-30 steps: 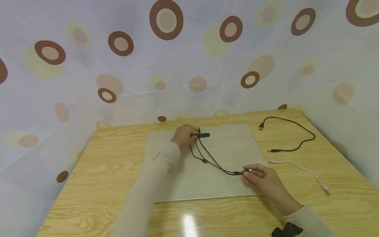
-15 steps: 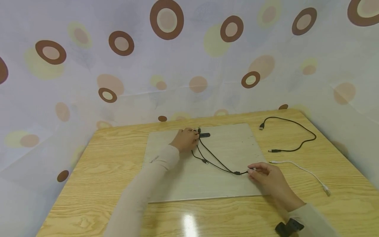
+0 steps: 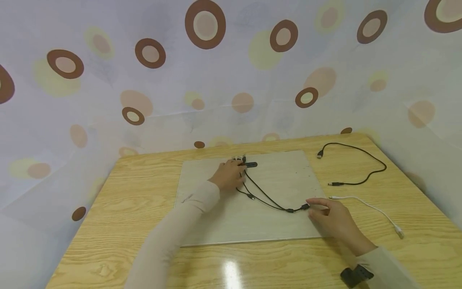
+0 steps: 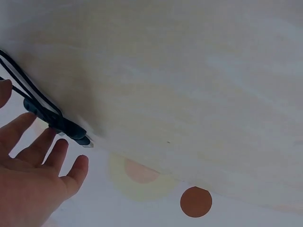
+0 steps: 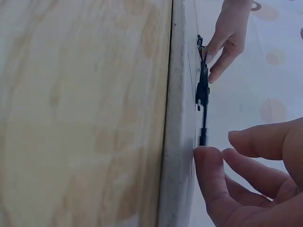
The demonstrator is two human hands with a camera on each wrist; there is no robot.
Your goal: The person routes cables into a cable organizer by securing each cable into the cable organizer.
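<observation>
A black multi-ended USB cable (image 3: 265, 192) lies across a pale board (image 3: 216, 224), with one small connector (image 3: 250, 196) loose at mid-board. At its far end, several plug tips (image 3: 244, 157) sit by a dark flat bar (image 3: 250, 164). My left hand (image 3: 228, 175) is over that end; in the left wrist view its fingers are spread, fingertips right at the black connectors (image 4: 71, 128). Near the board's right side, the cable's other plug (image 3: 305, 206) lies just beyond the fingertips of my right hand (image 3: 333, 218), whose thumb and forefinger are parted.
On the wooden table (image 3: 108, 224), right of the board, lie a curved black cable (image 3: 375, 170) and a short white cable (image 3: 373, 207). A patterned wall covering (image 3: 216, 80) rises behind the table. A black device (image 3: 356, 276) is strapped at my right wrist.
My right hand has let go of the plug and drawn back a little to the right. My left hand has shifted slightly towards me, and the plug tips beside it show more.
</observation>
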